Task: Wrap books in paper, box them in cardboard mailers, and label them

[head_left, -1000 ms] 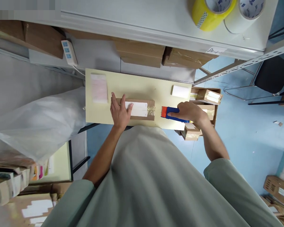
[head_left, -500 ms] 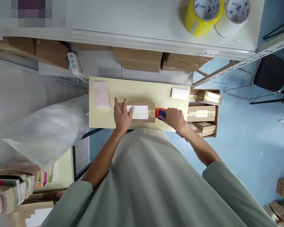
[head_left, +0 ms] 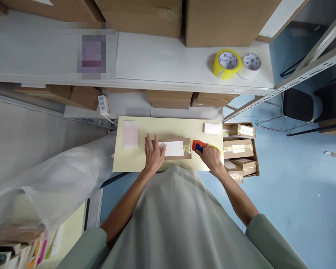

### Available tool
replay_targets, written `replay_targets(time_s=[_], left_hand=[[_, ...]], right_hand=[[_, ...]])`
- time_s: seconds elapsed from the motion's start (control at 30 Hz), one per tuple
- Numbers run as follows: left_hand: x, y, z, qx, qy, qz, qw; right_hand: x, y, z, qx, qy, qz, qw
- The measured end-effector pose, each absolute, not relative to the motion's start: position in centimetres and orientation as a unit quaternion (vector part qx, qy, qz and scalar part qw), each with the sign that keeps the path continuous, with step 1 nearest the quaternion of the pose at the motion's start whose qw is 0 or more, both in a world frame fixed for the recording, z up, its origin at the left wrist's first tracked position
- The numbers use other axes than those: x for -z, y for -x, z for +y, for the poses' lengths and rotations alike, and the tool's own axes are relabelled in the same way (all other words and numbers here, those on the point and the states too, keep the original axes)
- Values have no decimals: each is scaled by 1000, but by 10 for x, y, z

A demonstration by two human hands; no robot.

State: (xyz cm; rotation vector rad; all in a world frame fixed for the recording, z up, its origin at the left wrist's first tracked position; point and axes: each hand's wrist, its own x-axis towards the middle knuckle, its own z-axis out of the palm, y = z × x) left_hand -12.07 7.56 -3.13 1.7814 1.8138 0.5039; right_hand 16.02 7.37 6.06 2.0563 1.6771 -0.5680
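Note:
A small taped cardboard box (head_left: 188,155) with a white label (head_left: 173,148) lies on the pale yellow table (head_left: 162,127). My left hand (head_left: 154,155) rests on its left end with the fingers spread, the thumb near the label. Shiny tape bands the box's right end. My right hand (head_left: 212,158) is wrapped round a tape dispenser (head_left: 197,145), red and blue, with a bit of yellow showing beyond the fingers. The dispenser's red head sits just right of the box, a small gap between them. The grip is partly hidden by my fingers.
At the table's right side stands an open carton (head_left: 257,158) of taped boxes. A pinkish sheet (head_left: 130,134) and a white stack of labels (head_left: 212,128) lie on the table. Tape rolls (head_left: 226,64) stand on the shelf (head_left: 162,59) above; translucent plastic sheeting (head_left: 70,168) hangs left.
The tape dispenser in my right hand has drawn away from the box's right end and tilted. My left hand stays on the box. The camera view has shifted upward, showing more shelf.

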Motion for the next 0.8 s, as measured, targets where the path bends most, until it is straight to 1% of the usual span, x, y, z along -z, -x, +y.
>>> replay_targets(time_s=[0.1,0.2,0.37,0.47,0.57,0.63,0.7,0.8], left_hand=[[10,121,85,-221,-689,636,268],[-22,117,103,-270,-725,578,258],[-88,104,152,-344,-777,480,219],[-125,98,187,-376,-797,432,190],[-149,97,219,-397,-797,425,162],[-156,102,233,-397,-795,433,153],[-157,109,239,-392,-790,447,148],[-150,122,236,-381,-786,465,147]], right_hand=[[-87,-165,84,187,-754,600,191],[-119,-166,102,178,-758,607,156],[-173,-143,150,167,-732,657,62],[-193,-118,193,151,-689,708,-2],[-196,-97,244,104,-640,759,-59],[-189,-89,276,60,-606,788,-85],[-178,-84,303,22,-594,798,-101],[-162,-79,329,5,-599,795,-95]])
